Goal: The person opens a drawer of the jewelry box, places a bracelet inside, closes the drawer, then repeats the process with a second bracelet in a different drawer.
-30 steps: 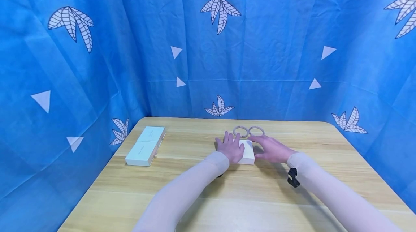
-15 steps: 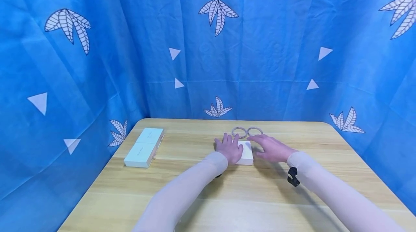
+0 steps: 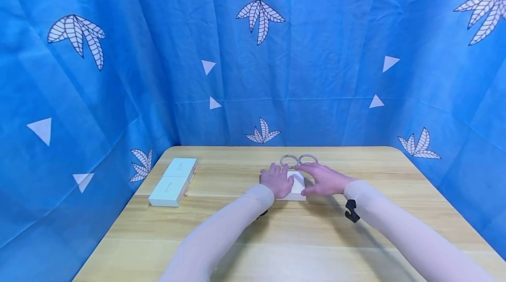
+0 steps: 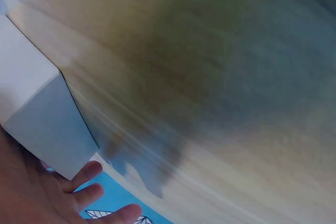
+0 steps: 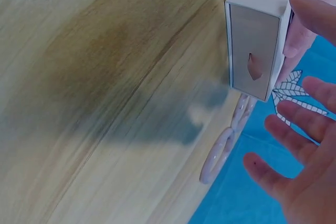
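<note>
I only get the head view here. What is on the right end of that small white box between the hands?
Observer: The right wrist view shows the box has a recessed end panel with a small notch in it.
Visitor: Is the right hand gripping it?
Observer: No; the right hand is spread, fingers straight, beside that end.
Visitor: And the left hand?
Observer: The left hand lies against the box's other end, with its fingertips past the corner.
</note>
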A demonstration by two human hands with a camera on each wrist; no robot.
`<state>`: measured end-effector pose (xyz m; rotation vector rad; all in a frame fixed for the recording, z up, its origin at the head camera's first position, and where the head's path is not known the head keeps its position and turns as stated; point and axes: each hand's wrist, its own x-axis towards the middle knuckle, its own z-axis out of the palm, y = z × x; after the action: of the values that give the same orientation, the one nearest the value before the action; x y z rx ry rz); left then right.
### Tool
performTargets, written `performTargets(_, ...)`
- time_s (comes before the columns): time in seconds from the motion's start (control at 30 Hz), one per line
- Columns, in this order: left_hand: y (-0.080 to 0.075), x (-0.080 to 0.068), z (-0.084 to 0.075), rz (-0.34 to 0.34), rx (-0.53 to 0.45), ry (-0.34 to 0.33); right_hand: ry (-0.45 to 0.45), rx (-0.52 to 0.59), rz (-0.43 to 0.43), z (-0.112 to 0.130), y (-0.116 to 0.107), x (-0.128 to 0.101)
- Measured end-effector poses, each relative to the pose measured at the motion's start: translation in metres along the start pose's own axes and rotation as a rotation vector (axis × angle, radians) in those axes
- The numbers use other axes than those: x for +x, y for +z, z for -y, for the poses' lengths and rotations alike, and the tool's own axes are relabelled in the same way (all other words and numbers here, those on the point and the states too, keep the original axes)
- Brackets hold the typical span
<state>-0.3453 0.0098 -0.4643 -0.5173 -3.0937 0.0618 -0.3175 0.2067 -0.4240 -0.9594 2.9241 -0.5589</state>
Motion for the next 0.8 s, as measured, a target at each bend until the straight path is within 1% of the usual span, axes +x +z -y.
performTargets(0.13,0.001,0.001,0.001,-0.023,-0.018,0.004,0.007,-0.006,0.009,-0.001,0.001,0.002)
performTargets(0.3,-0.006,0.0,0.003,-0.045,-0.035,0.009,0.013,-0.017,0.012,-0.001,0.003,0.004)
performTargets(0.4,-0.01,0.0,0.005,-0.037,-0.048,0.015,0.013,-0.023,0.015,0.0,0.003,0.006)
performTargets(0.5,-0.015,0.0,0.008,-0.027,-0.068,0.027,0.01,-0.035,0.019,-0.001,0.004,0.007)
performTargets(0.6,-0.019,0.0,0.012,-0.031,-0.08,0.042,0.015,-0.036,0.023,-0.001,0.004,0.008)
performTargets(0.7,-0.023,-0.001,0.018,-0.047,-0.081,0.064,0.018,-0.033,0.024,-0.001,0.004,0.008)
performTargets(0.8,-0.027,-0.004,0.024,-0.041,-0.099,0.096,0.023,-0.024,0.032,-0.001,0.005,0.008)
